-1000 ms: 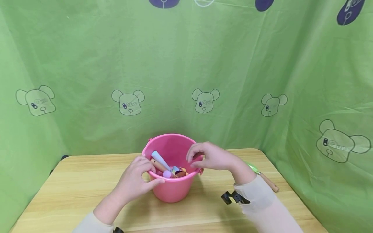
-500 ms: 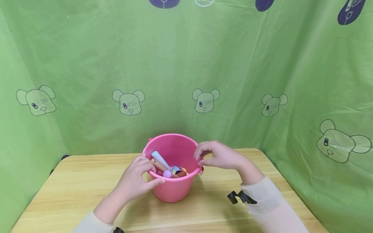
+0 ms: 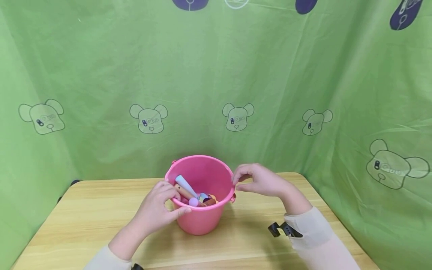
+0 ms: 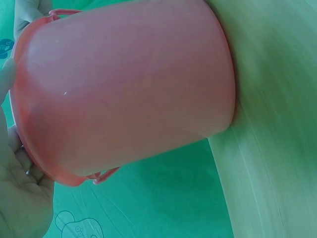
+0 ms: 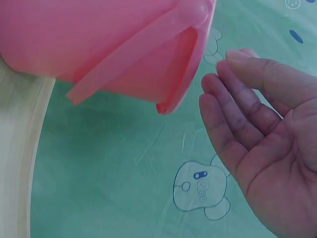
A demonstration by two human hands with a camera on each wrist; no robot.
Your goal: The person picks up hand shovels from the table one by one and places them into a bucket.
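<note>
A pink bucket [image 3: 200,221] stands upright on the wooden table. My left hand [image 3: 156,202] holds its near left rim, fingers hooked over the inside and thumb along the outside. In the left wrist view the left hand [image 4: 22,188] lies along the rim, the bucket's side [image 4: 138,84] filling the view. Inside lie a light blue tapered handle [image 3: 185,184], a wooden handle [image 3: 183,191], a lilac round end [image 3: 194,202] and several small colourful pieces. My right hand [image 3: 261,180] is by the right rim; the right wrist view shows its loosely bent fingers [image 5: 223,119] holding nothing.
The wooden table [image 3: 91,217] reaches back to a green cloth [image 3: 195,75] with printed bear heads, which also hangs at both sides. The bucket's pink carrying handle [image 5: 133,49] hangs down its outside. A black strap [image 3: 287,228] is around my right wrist.
My right hand has moved right, from over the bucket's opening to just outside its right rim. The right sleeve now covers the green tool with a wooden handle. My left hand stays on the rim.
</note>
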